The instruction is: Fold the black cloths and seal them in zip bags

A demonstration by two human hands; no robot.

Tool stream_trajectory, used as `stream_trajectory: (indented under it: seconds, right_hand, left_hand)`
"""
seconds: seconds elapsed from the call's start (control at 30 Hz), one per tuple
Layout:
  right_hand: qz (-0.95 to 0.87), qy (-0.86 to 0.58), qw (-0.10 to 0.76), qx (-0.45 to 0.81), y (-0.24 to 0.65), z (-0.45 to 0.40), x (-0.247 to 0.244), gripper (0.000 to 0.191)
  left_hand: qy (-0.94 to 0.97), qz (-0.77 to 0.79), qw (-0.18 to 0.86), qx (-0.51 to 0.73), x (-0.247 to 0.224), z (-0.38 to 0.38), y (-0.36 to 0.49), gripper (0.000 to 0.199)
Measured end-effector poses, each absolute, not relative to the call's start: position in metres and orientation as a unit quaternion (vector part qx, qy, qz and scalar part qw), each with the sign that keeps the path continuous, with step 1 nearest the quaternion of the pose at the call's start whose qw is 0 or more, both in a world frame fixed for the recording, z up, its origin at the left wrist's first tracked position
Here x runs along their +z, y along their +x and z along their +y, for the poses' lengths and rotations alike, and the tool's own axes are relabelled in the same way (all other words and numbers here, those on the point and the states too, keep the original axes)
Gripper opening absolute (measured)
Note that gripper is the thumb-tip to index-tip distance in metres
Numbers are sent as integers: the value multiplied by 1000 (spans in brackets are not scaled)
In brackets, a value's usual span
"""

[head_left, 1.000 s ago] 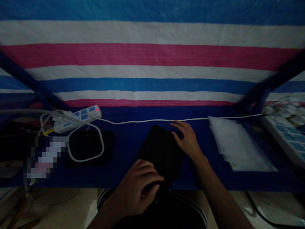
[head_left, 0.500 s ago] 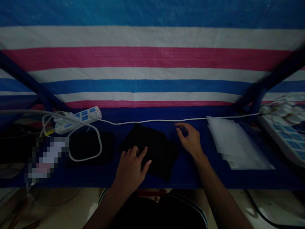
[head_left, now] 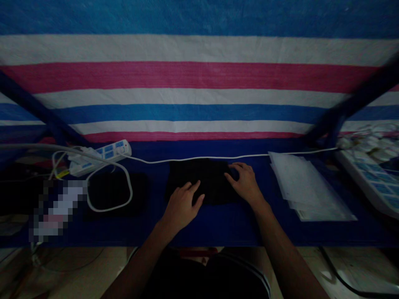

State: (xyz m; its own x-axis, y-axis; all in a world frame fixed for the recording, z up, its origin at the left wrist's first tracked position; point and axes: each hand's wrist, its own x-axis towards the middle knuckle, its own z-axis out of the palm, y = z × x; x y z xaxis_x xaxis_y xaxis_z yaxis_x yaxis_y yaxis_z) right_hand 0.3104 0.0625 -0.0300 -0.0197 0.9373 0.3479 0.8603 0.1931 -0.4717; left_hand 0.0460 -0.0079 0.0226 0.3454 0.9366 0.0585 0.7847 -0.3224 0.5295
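Observation:
A black piece of cloth [head_left: 199,176], roughly a rectangle, lies flat on the blue table surface [head_left: 215,228] in front of me. On its lower left part rests my left hand [head_left: 185,203], palm down, index finger and thumb stretched apart. My right hand [head_left: 245,180] is at the cloth's right edge, fingers curved and apart, the fingertips at or just over the fabric. Neither hand grips anything that I can see. The scene is dim, so folds in the cloth are hard to make out.
Back left stands a white power strip [head_left: 101,155] with plugs; its white cord [head_left: 187,158] runs along the back. A looped white cable [head_left: 129,195] lies over a dark item at left. To the right are clear plastic bags [head_left: 311,187] and another power strip [head_left: 370,178].
The black cloth has turned from a skewed position to lie nearly square with the table. My left hand moved right and slightly away; my right hand came onto the cloth's right edge.

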Motion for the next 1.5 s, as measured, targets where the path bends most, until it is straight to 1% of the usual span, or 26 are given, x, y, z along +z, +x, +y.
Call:
stream_trajectory:
  seconds: [0.07, 0.1, 0.17, 0.23, 0.3, 0.37, 0.4, 0.47, 0.53, 0.6, 0.67, 0.77, 0.83, 0.9, 0.97, 1.03, 1.1, 1.13, 1.2, 1.23, 1.3, 1.4, 1.5]
  right_hand:
    - [-707, -637, 300, 72, 310, 63, -30, 32]
    - [-704, -639, 300, 76, 310, 63, -29, 31]
    - [-699, -641, 306, 83, 309, 63, -26, 29]
    - [-692, -638, 322, 96, 307, 62, -22, 26]
    - [-680, -635, 347, 117, 305, 61, -16, 22]
    - [-665, -632, 373, 142, 303, 59, -9, 19]
    - [-656, -630, 385, 155, 302, 58, -6, 19]
    - [-639, -623, 411, 185, 301, 56, 1, 18]
    - [-624, -600, 446, 229, 300, 54, 7, 17]
    - [-606, -563, 483, 288, 299, 52, 12, 17]
    - [-588, -520, 497, 370, 300, 50, 17, 18]
    - [-567, -436, 476, 512, 304, 45, 24, 22]
    - [-555, -365, 453, 595, 308, 41, 28, 26]
    - [-550, -297, 416, 660, 312, 37, 32, 30]
    - [-567, -235, 355, 705, 316, 35, 35, 33]
    - [-594, -186, 287, 728, 318, 33, 38, 34]
    - [-611, -155, 247, 736, 318, 33, 39, 38]
    - [-612, -149, 246, 737, 317, 33, 39, 40]
    - [-606, -160, 287, 725, 315, 34, 38, 42]
    - [-601, -178, 318, 712, 314, 35, 36, 42]
    - [-597, -242, 382, 663, 312, 38, 33, 37]
    - [-631, -356, 436, 534, 308, 42, 26, 27]
    - [-700, -442, 417, 375, 302, 44, 19, 29]
  left_hand:
    - [772, 520, 260, 256, 24, 1, 37, 37]
    - [757, 522, 261, 295, 24, 7, 30, 32]
    - [721, 564, 192, 354, 23, 21, 14, 28]
    - [689, 622, 101, 359, 18, 36, -2, 29]
    - [683, 659, 62, 309, 11, 50, -12, 35]
    - [687, 676, 57, 258, 4, 60, -17, 34]
    - [689, 679, 60, 248, 1, 63, -17, 30]
    - [682, 677, 74, 266, -2, 67, -14, 16]
    - [665, 666, 98, 324, -1, 66, -11, 9]
    - [633, 649, 144, 397, 4, 62, -9, 7]
    - [597, 613, 226, 465, 9, 55, -9, 11]
    - [538, 525, 378, 540, 19, 37, -12, 21]
    - [500, 455, 472, 566, 27, 22, -17, 25]
    - [477, 390, 558, 555, 36, 8, -23, 27]
    - [482, 341, 628, 506, 43, -2, -29, 31]
    - [503, 298, 683, 438, 48, -7, -34, 36]
    - [520, 273, 713, 384, 49, -7, -36, 40]
    - [523, 273, 714, 376, 48, -6, -36, 41]
    - [532, 306, 682, 397, 45, 0, -34, 40]
    - [546, 338, 645, 414, 44, 3, -32, 39]
    - [603, 411, 533, 428, 41, 11, -26, 33]
    - [710, 471, 370, 370, 34, 20, -14, 24]
    - [773, 475, 281, 314, 22, 27, -2, 25]
